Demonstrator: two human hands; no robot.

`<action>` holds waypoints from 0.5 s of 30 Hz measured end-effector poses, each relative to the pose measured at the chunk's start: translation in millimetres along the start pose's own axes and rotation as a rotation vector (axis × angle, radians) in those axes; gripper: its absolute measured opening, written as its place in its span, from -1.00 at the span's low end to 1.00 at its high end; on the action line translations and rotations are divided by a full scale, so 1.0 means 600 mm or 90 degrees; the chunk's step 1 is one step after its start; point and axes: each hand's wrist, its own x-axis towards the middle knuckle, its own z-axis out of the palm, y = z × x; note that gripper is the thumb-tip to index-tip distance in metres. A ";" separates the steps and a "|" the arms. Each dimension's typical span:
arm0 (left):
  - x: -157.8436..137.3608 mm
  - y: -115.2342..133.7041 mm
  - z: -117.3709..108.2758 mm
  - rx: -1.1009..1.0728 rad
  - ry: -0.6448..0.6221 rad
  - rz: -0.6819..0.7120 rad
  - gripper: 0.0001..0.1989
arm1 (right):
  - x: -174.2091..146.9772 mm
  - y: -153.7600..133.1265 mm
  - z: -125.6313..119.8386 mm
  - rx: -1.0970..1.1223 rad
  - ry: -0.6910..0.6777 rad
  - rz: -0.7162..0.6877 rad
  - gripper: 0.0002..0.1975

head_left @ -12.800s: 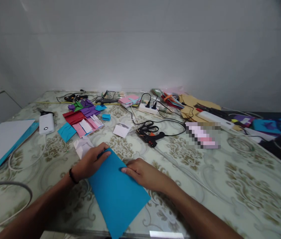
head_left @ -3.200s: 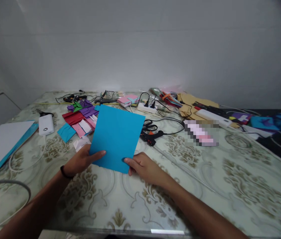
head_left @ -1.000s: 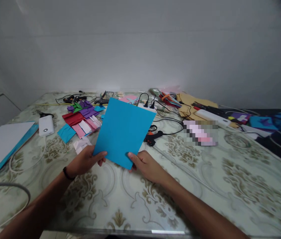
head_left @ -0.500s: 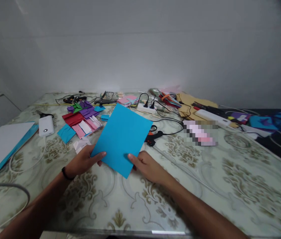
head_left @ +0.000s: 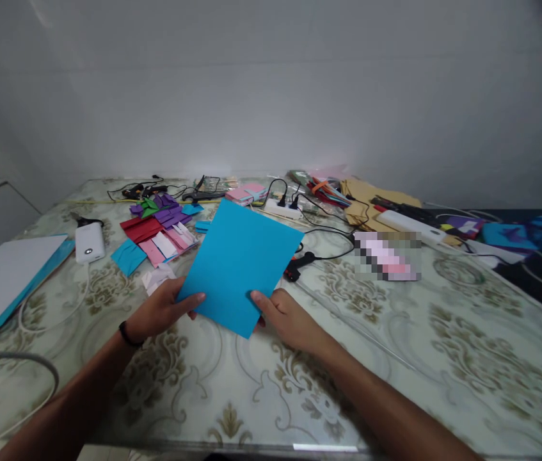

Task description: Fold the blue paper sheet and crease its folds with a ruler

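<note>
A flat blue sheet of paper (head_left: 242, 262) is held tilted above the patterned tabletop. My left hand (head_left: 167, 307) pinches its lower left edge, thumb on top and fingers underneath. At the lower right edge, my right hand (head_left: 283, 317) grips it the same way. Behind the sheet, a black and orange glue gun (head_left: 299, 264) lies partly covered by it. Left of the sheet are folded paper pieces: red (head_left: 141, 228), purple (head_left: 169, 216), pink (head_left: 153, 251) and blue (head_left: 128, 256).
A white power bank (head_left: 89, 243) with a cable sits at the left, by a stack of white and blue sheets (head_left: 11, 275). A power strip (head_left: 283, 209) with plugs stands at the back. Brown paper (head_left: 381, 195) and another white strip (head_left: 409, 226) lie at the right.
The blue sheet has turned slightly clockwise, its right corner shifting to the right. My right hand has moved a little to the right; my left hand stays nearly in place.
</note>
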 end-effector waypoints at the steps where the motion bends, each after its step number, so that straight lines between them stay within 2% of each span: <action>1: 0.000 0.001 0.001 -0.037 0.002 0.002 -0.64 | -0.001 0.000 0.001 -0.001 -0.006 0.000 -0.23; 5: -0.001 0.002 0.002 -0.157 0.000 -0.003 -0.61 | -0.002 -0.002 0.001 -0.002 -0.035 -0.011 -0.26; 10: 0.000 0.008 0.003 -0.181 -0.027 -0.006 -0.63 | 0.000 0.002 -0.002 -0.006 -0.004 -0.001 -0.27; 15: 0.002 0.012 0.001 -0.162 0.028 0.012 -0.62 | -0.001 0.003 0.002 -0.002 -0.019 -0.002 -0.29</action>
